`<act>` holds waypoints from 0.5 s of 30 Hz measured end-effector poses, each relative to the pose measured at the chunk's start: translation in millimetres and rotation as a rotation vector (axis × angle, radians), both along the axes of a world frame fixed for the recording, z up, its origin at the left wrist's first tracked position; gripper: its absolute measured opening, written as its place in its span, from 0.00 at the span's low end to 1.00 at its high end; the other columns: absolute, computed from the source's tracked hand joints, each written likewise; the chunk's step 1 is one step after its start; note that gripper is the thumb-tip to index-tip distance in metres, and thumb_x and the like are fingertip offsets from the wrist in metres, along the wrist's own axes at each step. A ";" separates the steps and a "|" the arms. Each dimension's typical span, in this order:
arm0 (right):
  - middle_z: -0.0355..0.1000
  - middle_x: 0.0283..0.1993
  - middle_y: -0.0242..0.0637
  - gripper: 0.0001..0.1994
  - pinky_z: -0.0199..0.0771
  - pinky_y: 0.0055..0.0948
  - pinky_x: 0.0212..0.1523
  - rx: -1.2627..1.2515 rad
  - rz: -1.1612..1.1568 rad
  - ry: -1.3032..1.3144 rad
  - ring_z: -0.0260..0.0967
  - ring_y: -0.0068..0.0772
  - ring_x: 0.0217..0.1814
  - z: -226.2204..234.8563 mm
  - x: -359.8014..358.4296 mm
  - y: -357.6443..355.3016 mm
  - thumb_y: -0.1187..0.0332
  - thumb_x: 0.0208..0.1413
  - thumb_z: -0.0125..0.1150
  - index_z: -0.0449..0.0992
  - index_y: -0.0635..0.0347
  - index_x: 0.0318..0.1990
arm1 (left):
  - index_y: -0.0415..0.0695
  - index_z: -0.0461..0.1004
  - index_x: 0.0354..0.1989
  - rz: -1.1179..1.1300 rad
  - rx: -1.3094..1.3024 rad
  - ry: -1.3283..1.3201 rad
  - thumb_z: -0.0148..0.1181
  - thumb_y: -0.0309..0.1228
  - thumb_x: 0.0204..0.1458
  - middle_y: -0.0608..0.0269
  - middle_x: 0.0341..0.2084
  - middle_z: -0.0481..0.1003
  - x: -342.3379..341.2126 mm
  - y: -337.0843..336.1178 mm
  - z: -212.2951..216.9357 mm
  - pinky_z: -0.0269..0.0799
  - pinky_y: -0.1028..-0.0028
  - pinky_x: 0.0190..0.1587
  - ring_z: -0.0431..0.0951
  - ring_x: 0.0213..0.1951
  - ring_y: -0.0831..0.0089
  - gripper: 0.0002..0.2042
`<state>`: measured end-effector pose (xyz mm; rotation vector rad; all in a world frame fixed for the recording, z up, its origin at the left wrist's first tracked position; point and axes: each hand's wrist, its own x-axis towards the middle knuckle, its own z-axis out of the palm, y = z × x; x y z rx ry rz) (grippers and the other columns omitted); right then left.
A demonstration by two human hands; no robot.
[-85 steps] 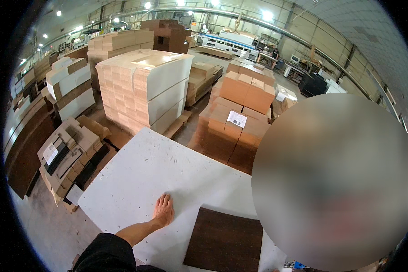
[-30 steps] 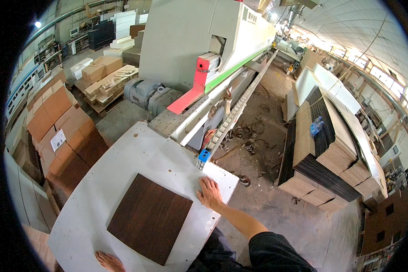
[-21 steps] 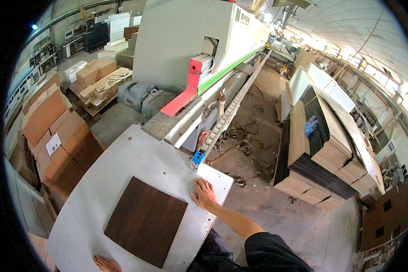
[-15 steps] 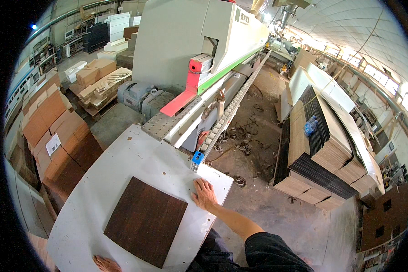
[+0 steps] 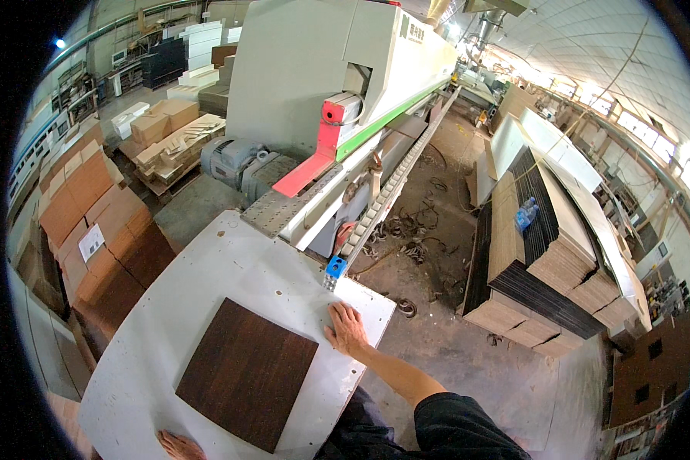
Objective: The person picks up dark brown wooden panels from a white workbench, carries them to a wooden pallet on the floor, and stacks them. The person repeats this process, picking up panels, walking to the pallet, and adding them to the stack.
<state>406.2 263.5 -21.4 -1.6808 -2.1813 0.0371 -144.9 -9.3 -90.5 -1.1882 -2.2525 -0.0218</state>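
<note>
A dark brown wood-grain board [image 5: 248,374] lies flat on a white tabletop [image 5: 184,295] in front of me. My right hand [image 5: 346,328] rests on the white surface just right of the board, fingers stretched out and holding nothing. Down at the lower edge my left hand [image 5: 180,445] lies on the tabletop to the left of the board. Only its fingers and part of its back show, and they look flat with nothing in them. Neither hand touches the board.
Beyond the tabletop stands a large machine [image 5: 291,77] with a red arm [image 5: 307,175], a roller track [image 5: 391,188] and a blue block [image 5: 335,266]. Stacked panels [image 5: 560,253] with a water bottle [image 5: 526,214] are on the right. Brown cartons [image 5: 103,230] stand left. Scraps litter the floor.
</note>
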 end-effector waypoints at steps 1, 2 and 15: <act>0.56 0.66 0.46 0.31 0.49 0.47 0.71 0.002 0.000 -0.003 0.48 0.48 0.72 0.0 -0.1 0.5 0.58 0.57 0.56 0.60 0.65 0.64 | 0.38 0.74 0.50 -0.008 0.015 0.012 0.49 0.38 0.59 0.47 0.55 0.71 0.0 1.1 0.2 0.74 0.53 0.46 0.72 0.54 0.50 0.19; 0.56 0.66 0.46 0.31 0.49 0.47 0.71 -0.024 -0.007 -0.024 0.48 0.48 0.73 -0.2 -0.2 0.9 0.58 0.57 0.56 0.60 0.64 0.64 | 0.38 0.75 0.49 -0.014 0.028 0.024 0.49 0.38 0.59 0.47 0.54 0.71 0.4 1.8 0.2 0.74 0.53 0.46 0.72 0.54 0.50 0.18; 0.56 0.66 0.47 0.31 0.49 0.48 0.69 -0.001 -0.005 -0.008 0.49 0.50 0.71 -1.7 -3.8 0.0 0.58 0.56 0.56 0.60 0.65 0.65 | 0.34 0.63 0.60 0.122 0.062 -0.400 0.44 0.28 0.62 0.47 0.64 0.61 5.3 7.9 4.0 0.57 0.56 0.66 0.58 0.67 0.52 0.19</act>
